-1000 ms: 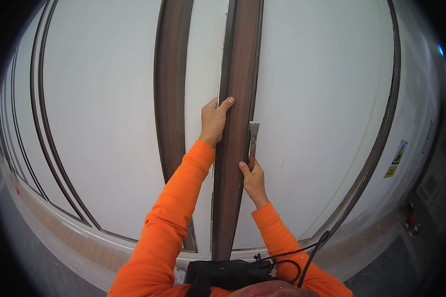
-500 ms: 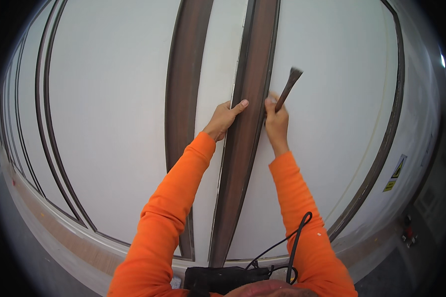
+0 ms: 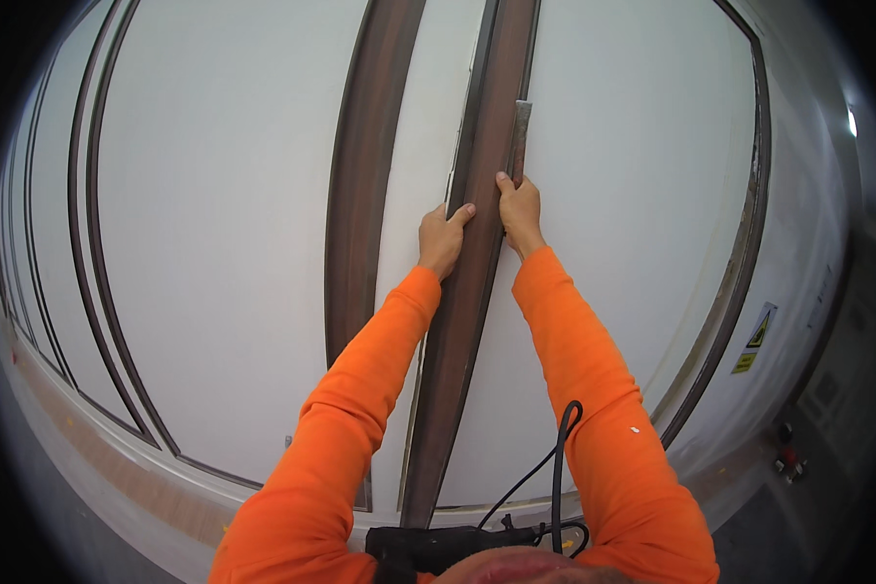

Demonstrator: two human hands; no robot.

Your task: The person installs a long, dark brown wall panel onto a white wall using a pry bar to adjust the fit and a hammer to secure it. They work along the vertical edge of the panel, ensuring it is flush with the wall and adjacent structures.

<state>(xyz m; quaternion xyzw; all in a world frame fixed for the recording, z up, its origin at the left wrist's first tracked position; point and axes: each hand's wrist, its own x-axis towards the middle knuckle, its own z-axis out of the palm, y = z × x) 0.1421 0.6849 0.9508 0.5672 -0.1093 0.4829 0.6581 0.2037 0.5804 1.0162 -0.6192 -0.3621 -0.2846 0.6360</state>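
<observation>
A long brown wood-look trim strip stands upright against the white wall panels. My left hand grips its left edge, thumb across the front face and fingers behind the edge. My right hand is on the strip's right edge at about the same height, its thumb against the face. In that hand is a flat chisel with a flared metal end and a reddish-brown shaft, pointing up along the strip's right edge. The fingers of my right hand are mostly hidden.
Another brown strip runs upright on the left. White panels with dark frames stretch to both sides. A yellow warning sign is on the right. Below me are a black bag and a looped black cable.
My right hand has moved left and up to the strip's edge. The chisel has swung from tilting right to nearly upright beside the strip. My left hand keeps its grip.
</observation>
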